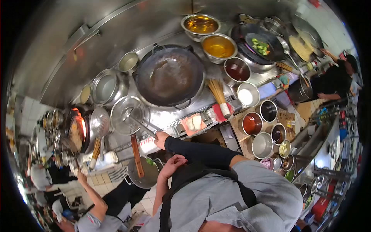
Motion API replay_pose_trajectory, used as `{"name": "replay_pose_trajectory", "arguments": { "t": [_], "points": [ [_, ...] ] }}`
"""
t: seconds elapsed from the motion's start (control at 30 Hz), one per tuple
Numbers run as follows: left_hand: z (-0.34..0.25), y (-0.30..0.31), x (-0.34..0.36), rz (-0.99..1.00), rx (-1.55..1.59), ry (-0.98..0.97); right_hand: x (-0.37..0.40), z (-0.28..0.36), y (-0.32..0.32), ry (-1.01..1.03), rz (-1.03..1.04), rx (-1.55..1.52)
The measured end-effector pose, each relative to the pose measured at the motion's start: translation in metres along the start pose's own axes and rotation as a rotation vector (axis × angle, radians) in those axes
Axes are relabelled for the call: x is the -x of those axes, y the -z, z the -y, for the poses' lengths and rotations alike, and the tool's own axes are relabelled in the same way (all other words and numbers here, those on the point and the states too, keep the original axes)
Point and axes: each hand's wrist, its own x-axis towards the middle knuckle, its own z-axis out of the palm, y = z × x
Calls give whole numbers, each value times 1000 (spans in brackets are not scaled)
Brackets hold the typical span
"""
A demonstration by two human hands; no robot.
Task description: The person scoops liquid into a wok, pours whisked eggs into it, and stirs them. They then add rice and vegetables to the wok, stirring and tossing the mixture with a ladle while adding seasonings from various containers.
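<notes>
My right hand (pixel 161 140), at the end of a black sleeve, is closed round the handle of a metal ladle (pixel 142 125). The ladle's head lies over a round wire strainer (pixel 118 123) on the steel counter. My left hand (pixel 172 166) is held low in front of my black apron, its fingers loosely bent and nothing visible in them. Just left of it is a two-handled pot (pixel 145 178) with green leaves at its edge. A large dark wok (pixel 185 79), wet inside, sits on the stove beyond my hands.
Bowls of yellow liquid (pixel 219 47) stand behind a bamboo brush (pixel 218 92). Sauce pots (pixel 252 123) fill the right side. A folded cloth (pixel 194 123) lies on the counter edge. Flames (pixel 80 123) rise at a left wok. Co-workers (pixel 94 201) (pixel 336 83) stand on both sides.
</notes>
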Motion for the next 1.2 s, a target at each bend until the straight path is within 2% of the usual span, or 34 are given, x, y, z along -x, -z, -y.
{"name": "replay_pose_trajectory", "arguments": {
  "t": [0.03, 0.07, 0.1, 0.17, 0.23, 0.27, 0.3, 0.37, 0.4, 0.47, 0.5, 0.53, 0.6, 0.7, 0.77, 0.8, 0.83, 0.9, 1.0, 1.1, 1.2],
  "points": [
    [8, 14, -4, -53, -76, 14, 8, 28, 28, -106, 116, -198],
    [16, 28, -7, -111, -148, 23, 35, 40, 82, -233, 261, -532],
    [44, -4, -51, -97, -93, 4, 62, 49, 135, -411, 373, -837],
    [50, 42, -56, -240, -157, 10, 84, 64, 186, -367, 405, -1028],
    [48, 68, -58, -283, -110, 26, 120, 73, 240, -235, 382, -875],
    [42, 76, -60, -296, -117, 26, 134, 83, 269, -107, 287, -608],
    [37, 79, -57, -315, -124, 29, 146, 61, 288, -230, 153, -717],
    [6, 78, -50, -328, -141, 42, 157, 68, 326, -169, -118, -607],
    [-2, 80, -52, -341, -141, 22, 154, 45, 338, -27, -176, -669],
    [-15, 83, -56, -350, -108, -16, 141, 52, 359, -176, -479, -361],
    [-22, 85, -60, -362, -112, -23, 130, 36, 377, -208, -573, -153],
    [-27, 86, -61, -375, -116, -24, 110, -18, 398, -158, -684, 70],
    [-45, 77, -62, -464, -126, -74, 91, -40, 425, -164, -830, 279],
    [-32, 104, -66, -846, -628, -292, 85, -35, 444, -228, -867, 282],
    [-65, 79, -27, -1154, -851, -303, 79, -49, 454, -194, -842, 258],
    [-54, 96, -17, -1207, -1038, -401, 79, -39, 453, -241, -816, 57],
    [-33, 115, -13, -1296, -1232, -209, 82, -19, 453, -266, -775, -103],
    [-34, 110, 11, -1344, -1176, 115, 89, 17, 454, -307, -683, -423],
    [16, 149, 28, -1217, -1087, 219, 86, -2, 479, -267, -493, -857],
    [45, 175, 33, -923, -863, 150, 90, -4, 491, -254, -365, -1210],
    [35, 155, 41, -693, 41, -19, 99, -1, 491, -207, -339, -1431]
  ]
}}
